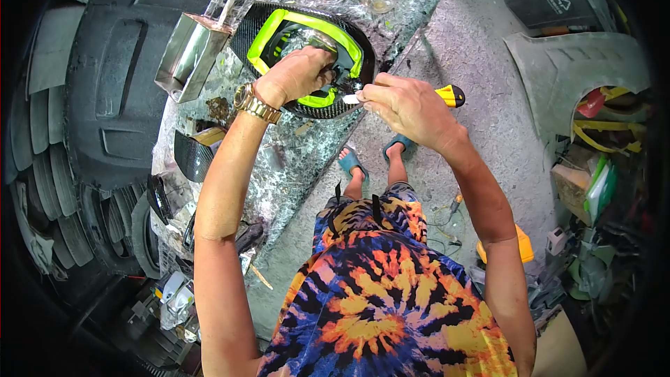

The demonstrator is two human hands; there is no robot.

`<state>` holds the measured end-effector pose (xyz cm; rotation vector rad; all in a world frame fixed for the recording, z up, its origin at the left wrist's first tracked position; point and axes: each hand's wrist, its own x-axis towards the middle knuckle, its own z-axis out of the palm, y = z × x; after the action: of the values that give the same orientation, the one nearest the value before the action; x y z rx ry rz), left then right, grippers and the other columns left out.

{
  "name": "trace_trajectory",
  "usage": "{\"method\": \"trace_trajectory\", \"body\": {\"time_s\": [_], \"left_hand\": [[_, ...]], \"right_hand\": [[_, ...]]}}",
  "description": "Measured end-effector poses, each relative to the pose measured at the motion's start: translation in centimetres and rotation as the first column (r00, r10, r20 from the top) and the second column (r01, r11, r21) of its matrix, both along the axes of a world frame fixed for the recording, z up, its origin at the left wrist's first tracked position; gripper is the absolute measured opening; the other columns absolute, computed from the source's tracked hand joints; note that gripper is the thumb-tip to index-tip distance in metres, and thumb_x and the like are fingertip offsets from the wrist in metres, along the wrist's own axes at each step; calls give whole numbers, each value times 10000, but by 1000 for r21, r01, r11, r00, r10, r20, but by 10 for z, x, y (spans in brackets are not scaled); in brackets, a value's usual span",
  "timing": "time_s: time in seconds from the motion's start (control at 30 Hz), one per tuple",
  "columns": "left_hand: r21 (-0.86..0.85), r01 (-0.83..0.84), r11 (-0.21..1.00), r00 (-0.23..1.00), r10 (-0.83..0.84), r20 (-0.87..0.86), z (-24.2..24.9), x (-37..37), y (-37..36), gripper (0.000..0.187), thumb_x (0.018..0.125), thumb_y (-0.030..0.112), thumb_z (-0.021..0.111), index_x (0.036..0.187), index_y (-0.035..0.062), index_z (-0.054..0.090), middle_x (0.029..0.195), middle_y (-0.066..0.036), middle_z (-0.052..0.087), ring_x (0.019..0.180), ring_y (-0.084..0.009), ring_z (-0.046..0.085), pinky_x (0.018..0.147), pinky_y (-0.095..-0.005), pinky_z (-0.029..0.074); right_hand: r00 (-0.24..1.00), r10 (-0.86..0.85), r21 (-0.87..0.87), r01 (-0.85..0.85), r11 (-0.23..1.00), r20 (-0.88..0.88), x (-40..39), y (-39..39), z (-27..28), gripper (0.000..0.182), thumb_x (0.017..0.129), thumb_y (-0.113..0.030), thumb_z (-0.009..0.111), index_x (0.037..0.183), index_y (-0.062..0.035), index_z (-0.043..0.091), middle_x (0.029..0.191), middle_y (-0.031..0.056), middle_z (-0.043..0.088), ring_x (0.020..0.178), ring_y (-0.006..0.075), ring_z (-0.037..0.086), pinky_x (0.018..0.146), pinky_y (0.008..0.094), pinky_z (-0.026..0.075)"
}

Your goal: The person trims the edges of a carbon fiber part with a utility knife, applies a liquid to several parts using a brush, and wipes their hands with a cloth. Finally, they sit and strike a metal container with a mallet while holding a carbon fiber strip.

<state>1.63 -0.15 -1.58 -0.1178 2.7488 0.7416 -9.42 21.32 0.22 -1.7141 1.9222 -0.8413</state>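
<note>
A black carbon-fibre shell (257, 28) with a bright yellow-green taped border lies on the speckled workbench (293, 153). My left hand (293, 77), with a gold watch on the wrist, presses down on the inside of the shell near its lower edge. My right hand (405, 106) grips a yellow-handled knife (450, 95), whose tip meets the shell's rim just right of my left hand.
A metal box (187, 56) stands at the bench's left. Small carbon-fibre pieces (190, 155) and tools lie along the bench edge. Black moulded panels (118, 77) are stacked left. A grey fender (579, 77) and cluttered shelves stand right. My sandalled feet (373, 157) are on concrete.
</note>
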Motion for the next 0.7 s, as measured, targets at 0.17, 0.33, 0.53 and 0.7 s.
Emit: {"method": "trace_trajectory", "body": {"time_s": [0.17, 0.33, 0.53, 0.7], "left_hand": [[14, 0, 1000, 1000, 0, 9, 4, -2, 1, 207, 791, 128, 596, 956, 4, 584, 864, -215, 622, 857, -383, 593, 740, -438, 483], [15, 8, 1000, 1000, -8, 5, 3, -3, 0, 202, 778, 115, 596, 940, -4, 579, 859, -226, 616, 853, -388, 590, 734, -441, 482], [29, 26, 999, 999, -25, -27, 3, -1, 0, 199, 793, 123, 592, 920, -28, 558, 795, -225, 588, 797, -394, 569, 697, -441, 458], [42, 25, 999, 999, -24, -26, 3, -1, 0, 193, 795, 121, 586, 915, -28, 555, 779, -227, 582, 783, -394, 566, 694, -444, 454]], "right_hand": [[999, 32, 52, -31, 998, -7, -7, -6, 2, 117, 839, -160, 577, 892, -56, 586, 794, 96, 531, 708, 299, 571, 609, 394, 441], [998, 33, 17, -34, 999, 47, -11, -9, -3, 116, 840, -161, 579, 880, -52, 583, 771, 95, 519, 695, 297, 560, 599, 391, 432], [992, 52, -26, -49, 998, 111, -16, -11, -14, 120, 839, -162, 581, 856, -44, 597, 742, 93, 509, 685, 296, 549, 604, 385, 431], [994, 83, -58, -78, 995, 78, -21, -12, -18, 125, 834, -173, 589, 859, -55, 622, 733, 85, 519, 695, 285, 556, 613, 382, 434]]}}
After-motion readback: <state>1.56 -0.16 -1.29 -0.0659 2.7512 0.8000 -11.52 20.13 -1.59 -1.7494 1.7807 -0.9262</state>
